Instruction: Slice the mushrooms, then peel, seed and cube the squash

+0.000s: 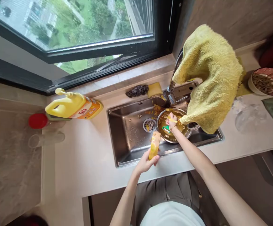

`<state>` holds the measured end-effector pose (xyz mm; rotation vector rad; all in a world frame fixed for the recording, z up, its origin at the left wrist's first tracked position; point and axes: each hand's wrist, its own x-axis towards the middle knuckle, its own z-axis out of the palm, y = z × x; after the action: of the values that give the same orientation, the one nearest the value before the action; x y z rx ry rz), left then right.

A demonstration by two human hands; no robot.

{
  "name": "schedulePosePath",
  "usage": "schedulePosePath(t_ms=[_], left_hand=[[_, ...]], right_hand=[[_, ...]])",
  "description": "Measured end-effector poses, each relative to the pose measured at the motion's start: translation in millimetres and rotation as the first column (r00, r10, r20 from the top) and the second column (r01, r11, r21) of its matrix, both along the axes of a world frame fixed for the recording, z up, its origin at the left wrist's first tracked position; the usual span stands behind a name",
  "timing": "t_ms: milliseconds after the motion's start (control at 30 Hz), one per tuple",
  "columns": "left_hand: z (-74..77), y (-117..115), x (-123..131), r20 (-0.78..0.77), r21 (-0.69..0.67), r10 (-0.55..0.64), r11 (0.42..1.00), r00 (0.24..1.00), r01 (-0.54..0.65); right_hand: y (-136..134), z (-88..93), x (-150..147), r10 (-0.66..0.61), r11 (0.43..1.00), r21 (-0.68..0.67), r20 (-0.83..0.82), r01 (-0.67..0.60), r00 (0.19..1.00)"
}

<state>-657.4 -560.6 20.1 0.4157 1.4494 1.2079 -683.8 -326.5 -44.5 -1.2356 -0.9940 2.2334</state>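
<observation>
My left hand (146, 162) is closed round the lower end of a long yellow vegetable piece (154, 145), held over the front edge of the steel sink (127, 147). My right hand (172, 123) reaches into a round metal bowl (164, 138) standing in the sink. Its fingers are closed on a green-handled peeler (166, 128), and a thin yellow peel strip (172, 120) lies across them. Yellow peelings lie in the bowl and on the sink floor near the drain (149, 125).
A yellow towel (209, 78) hangs over the faucet (174, 84). Behind the sink lie a steel scourer (137, 91) and a yellow sponge (154, 89). A yellow detergent bottle (74, 106), a red lid (38, 121) and a clear glass (45, 139) lie at the left. A patterned bowl (268, 81) stands at the right.
</observation>
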Motion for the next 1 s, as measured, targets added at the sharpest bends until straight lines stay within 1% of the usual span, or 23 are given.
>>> schedulePosePath(t_ms=[67, 133, 167, 267, 333, 367, 433, 467, 500, 567, 600, 633, 700, 733, 767, 833, 867, 933, 1000], left_hand=[[-1.1, 5, -9, 0.049, 0.015, -0.01, 1.0, 0.999, 0.009], [-5.8, 10, -17, 0.083, 0.007, 0.008, 1.0, 0.997, -0.008], [-8.6, 11, -19, 0.092, -0.004, 0.022, 1.0, 0.996, -0.021], [-16.7, 15, -17, 0.106, -0.034, 0.04, 0.999, 0.994, -0.037], [-20.7, 16, -12, 0.077, -0.041, 0.037, 0.999, 0.996, -0.033], [-22.1, 17, -10, 0.04, -0.046, 0.024, 0.999, 0.999, -0.022], [-23.4, 17, -6, -0.063, -0.078, 0.002, 0.997, 0.998, -0.007], [-23.0, 15, -4, -0.113, -0.105, -0.005, 0.994, 0.994, -0.007], [-21.7, 13, -3, -0.153, -0.134, -0.01, 0.991, 0.988, -0.011], [-16.8, 8, -3, -0.183, -0.18, -0.013, 0.983, 0.983, -0.02], [-13.7, 5, -3, -0.18, -0.19, -0.018, 0.982, 0.984, -0.017], [-10.7, 3, -3, -0.173, -0.193, -0.026, 0.981, 0.985, -0.008], [-6.6, 1, -4, -0.174, -0.192, -0.039, 0.981, 0.984, 0.005], [-6.1, 2, -5, -0.186, -0.198, -0.039, 0.98, 0.982, 0.001], [-6.9, 5, -6, -0.203, -0.211, -0.035, 0.977, 0.979, -0.008], [-11.3, 10, -8, -0.238, -0.244, -0.02, 0.969, 0.971, -0.04], [-14.3, 13, -9, -0.254, -0.255, -0.011, 0.965, 0.967, -0.056], [-20.0, 18, -10, -0.289, -0.254, -0.008, 0.965, 0.957, -0.069], [-23.4, 19, -10, -0.341, -0.235, -0.014, 0.969, 0.94, -0.071]], right_hand=[[3, 5.0, 2, 0.008, 0.998, 0.062, -0.024, -0.006, 1.0], [-5, 18.0, 5, 0.019, 0.997, 0.078, -0.108, -0.011, 0.994], [-11, 26.5, 6, 0.023, 0.999, 0.051, -0.159, -0.015, 0.987], [-37, 52.4, 10, 0.04, 0.99, -0.117, -0.281, -0.076, 0.959], [-55, 63.5, 12, 0.083, 0.964, -0.216, -0.317, -0.157, 0.945], [-62, 65.8, 13, 0.109, 0.948, -0.251, -0.323, -0.197, 0.94], [-70, 62.2, 12, 0.155, 0.923, -0.293, -0.312, -0.25, 0.937], [-69, 56.2, 11, 0.162, 0.922, -0.295, -0.29, -0.249, 0.943], [-65, 47.8, 10, 0.149, 0.935, -0.279, -0.253, -0.22, 0.956], [-48, 26.4, 7, 0.071, 0.976, -0.194, -0.135, -0.097, 0.988], [-37, 15.4, 6, 0.012, 0.992, -0.125, -0.067, -0.02, 0.998], [-26, 5.8, 6, -0.04, 0.997, -0.059, -0.001, 0.04, 0.999], [-9, -5.3, 8, -0.093, 0.994, 0.056, 0.062, 0.09, 0.994], [-6, -5.5, 9, -0.097, 0.991, 0.094, 0.054, 0.091, 0.994], [-6, -1.9, 10, -0.091, 0.989, 0.116, 0.023, 0.088, 0.996], [-16, 14.0, 11, -0.065, 0.993, 0.095, -0.074, 0.072, 0.995], [-26, 24.3, 11, -0.045, 0.997, 0.05, -0.118, 0.051, 0.992], [-47, 43.6, 11, 0.012, 0.996, -0.084, -0.166, -0.026, 0.986], [-67, 54.7, 10, 0.083, 0.97, -0.212, -0.184, -0.122, 0.979]])
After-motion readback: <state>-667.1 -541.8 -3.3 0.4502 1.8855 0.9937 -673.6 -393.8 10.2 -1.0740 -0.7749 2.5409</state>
